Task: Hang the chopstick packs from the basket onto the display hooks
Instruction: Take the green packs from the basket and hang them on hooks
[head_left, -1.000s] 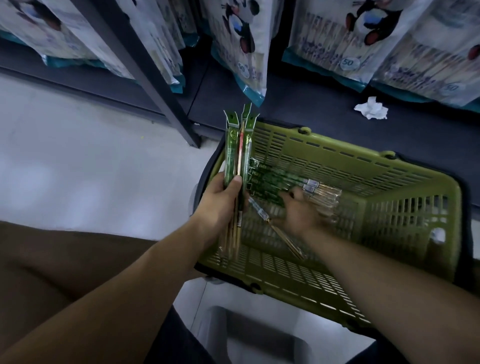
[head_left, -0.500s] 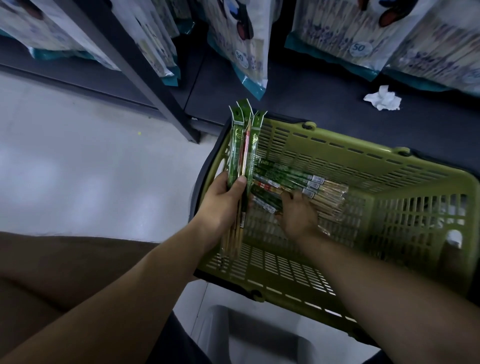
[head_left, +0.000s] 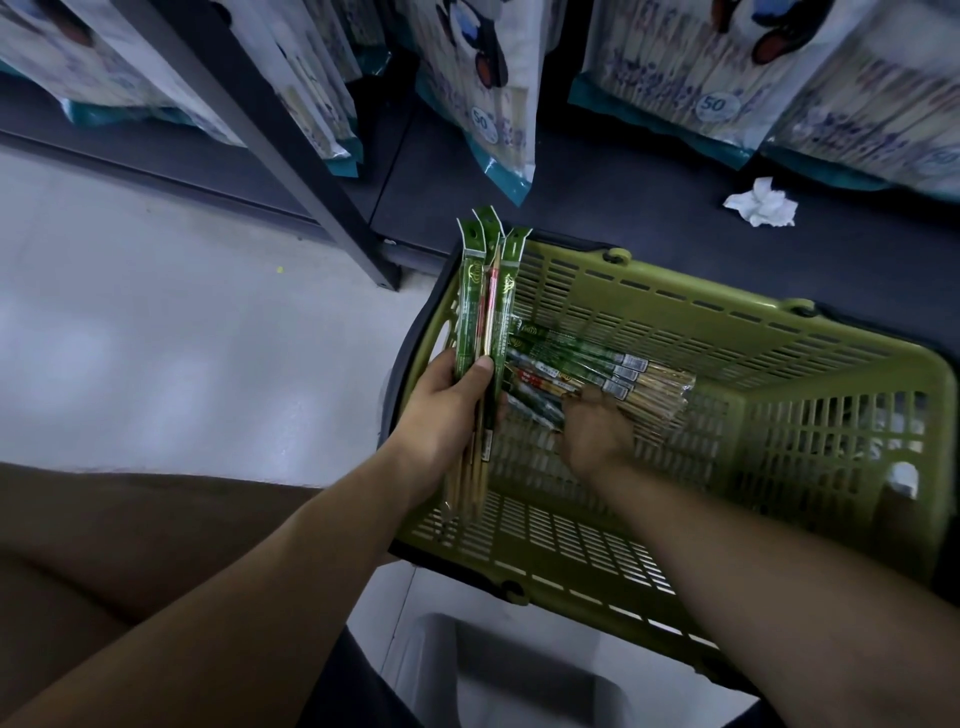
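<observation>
At the left end of the green basket (head_left: 675, 332), the left hand (head_left: 441, 405) grips a bundle of chopstick packs (head_left: 485, 296) upright; its thumb presses across the front of the bundle and its fingers wrap round the back; the green hang tabs point up towards the shelving, and the bare wooden tips hang down past the wrist; inside the basket the loose packs (head_left: 602, 364) lie in a heap across the bottom, near the far wall, with green printed ends to the left and pale sticks to the right; the right hand (head_left: 592, 436) reaches into the basket, back upward, fingers bent down onto the near edge of that heap; its fingertips are hidden, so I cannot tell whether they have closed on a pack; the basket sits on the pale floor (head_left: 156, 338) against a dark shelf base (head_left: 597, 208), where a crumpled white tissue (head_left: 761, 203) lies; large printed bags (head_left: 483, 88) marked 50 hang above, beside a dark slanted post (head_left: 291, 140)
</observation>
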